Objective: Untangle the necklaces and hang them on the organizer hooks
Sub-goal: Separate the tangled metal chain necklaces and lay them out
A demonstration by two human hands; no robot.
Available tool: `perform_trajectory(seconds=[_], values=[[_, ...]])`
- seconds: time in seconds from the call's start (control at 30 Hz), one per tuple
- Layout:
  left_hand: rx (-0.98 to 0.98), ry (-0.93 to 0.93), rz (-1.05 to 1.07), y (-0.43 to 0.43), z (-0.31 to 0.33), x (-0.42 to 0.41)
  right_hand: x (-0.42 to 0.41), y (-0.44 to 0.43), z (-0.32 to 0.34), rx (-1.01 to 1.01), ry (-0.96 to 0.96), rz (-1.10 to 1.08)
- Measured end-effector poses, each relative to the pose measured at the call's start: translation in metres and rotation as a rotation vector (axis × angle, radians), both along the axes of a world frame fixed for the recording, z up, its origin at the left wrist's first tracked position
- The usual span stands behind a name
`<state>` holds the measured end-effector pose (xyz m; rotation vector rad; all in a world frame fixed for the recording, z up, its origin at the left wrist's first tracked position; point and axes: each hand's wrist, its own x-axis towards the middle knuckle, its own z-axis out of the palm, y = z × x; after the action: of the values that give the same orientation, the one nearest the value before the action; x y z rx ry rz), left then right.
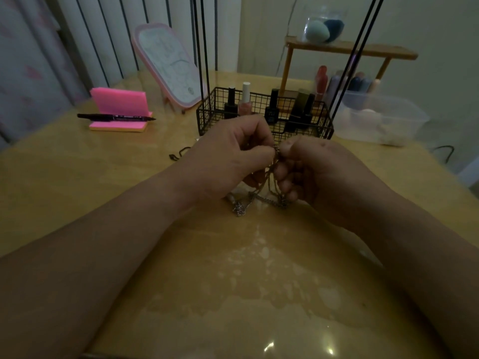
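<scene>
Left hand (233, 156): fingers curled, thumb and forefinger pinching the top of the chain tangle.
Right hand (318, 172): fingers curled too, pinching the same knot from the opposite side, fingertips almost meeting the left's.
Necklaces (268, 189): thin metal chains, tangled, held up between both hands, loose loops hanging down onto the table.
Table (77, 177): glossy wooden top beneath both forearms.
Wire basket (204, 117): black, just behind the hands, holding upright nail polish bottles (245, 102).
Black rods (204, 47): thin, rising at both ends of the basket, tops out of frame.
Note pad (119, 101): pink, far left, with a black marker (116, 117) lying across it.
Mirror (168, 63): pink-framed, tilted back, left of the basket.
Plastic box (388, 117): clear, right of the basket.
Shelf (350, 49): wooden, behind the box, carrying a glass jar (324, 25).
</scene>
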<state>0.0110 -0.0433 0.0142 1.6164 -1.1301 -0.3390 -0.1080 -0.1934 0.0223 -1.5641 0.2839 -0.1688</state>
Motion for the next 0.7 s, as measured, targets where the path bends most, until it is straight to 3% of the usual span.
perform_trajectory(seconds=[0.27, 0.53, 0.7], values=[[-0.067, 0.136, -0.003, 0.001, 0.0022, 0.0028, -0.005, -0.0029, 0.0019, -0.383, -0.061, 0.054], [-0.087, 0.211, -0.007, -0.0004, 0.0027, 0.0064, 0.0012, -0.0059, -0.0045, -0.415, -0.102, -0.083], [-0.089, 0.146, 0.005, 0.0004, 0.0025, 0.0074, 0.0023, -0.0051, -0.0066, -0.34, -0.047, 0.014]])
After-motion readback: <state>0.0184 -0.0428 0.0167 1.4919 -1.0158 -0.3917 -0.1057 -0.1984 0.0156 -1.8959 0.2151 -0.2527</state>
